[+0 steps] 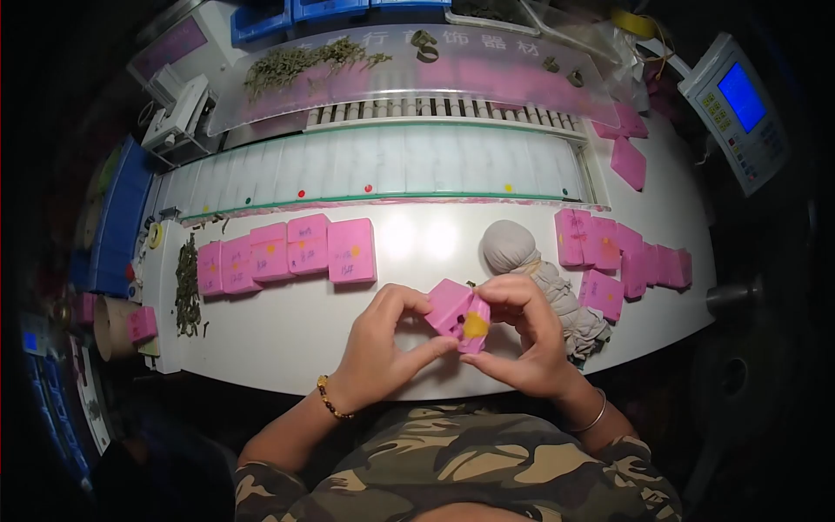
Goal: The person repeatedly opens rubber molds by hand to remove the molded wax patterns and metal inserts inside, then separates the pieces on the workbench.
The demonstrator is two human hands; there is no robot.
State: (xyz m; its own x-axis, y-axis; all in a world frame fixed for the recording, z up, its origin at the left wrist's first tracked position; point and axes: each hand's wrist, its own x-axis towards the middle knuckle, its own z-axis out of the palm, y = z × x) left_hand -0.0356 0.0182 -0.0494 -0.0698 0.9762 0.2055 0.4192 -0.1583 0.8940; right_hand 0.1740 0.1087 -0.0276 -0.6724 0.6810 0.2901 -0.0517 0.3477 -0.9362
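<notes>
Near the front edge of the white table, a small pink block in two parted pieces is between my hands. My left hand [388, 341] pinches the left pink piece [449, 304] between thumb and fingers. My right hand [524, 335] grips the narrower right pink piece [474, 324], which has a yellow mark on its face. The two pieces lean apart at an angle, with a dark gap between them. A grey cloth bundle [509, 246] lies just beyond my right hand.
Pink blocks with handwriting [351, 251] stand in a row at left; more pink blocks [603, 243] are at right. Behind lies a long white segmented panel [348, 165]. Small dark-green pieces [188, 287] lie at the left. A machine with a blue screen [741, 96] stands back right.
</notes>
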